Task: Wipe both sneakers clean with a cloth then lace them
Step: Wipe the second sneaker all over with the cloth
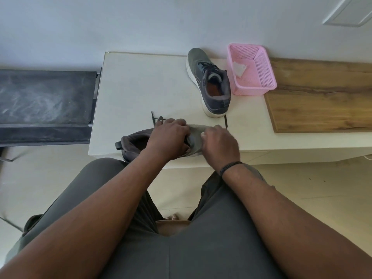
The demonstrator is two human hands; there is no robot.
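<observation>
Left hand (168, 137), right hand (219, 144) grip near sneaker (136, 142).

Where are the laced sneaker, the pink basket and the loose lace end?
laced sneaker (211, 77): head view, on its tongue and laces.
pink basket (254, 91): head view, near wall.
loose lace end (153, 117): head view, tip by left hand.

No legible text or labels anywhere.

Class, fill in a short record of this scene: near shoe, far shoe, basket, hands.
near shoe: sneaker lying at the table front edge, loose lace beside it
far shoe: laced sneaker, upright
basket: pink basket right of far shoe, white cloth inside
hands: left hand and right hand both on near sneaker
</observation>
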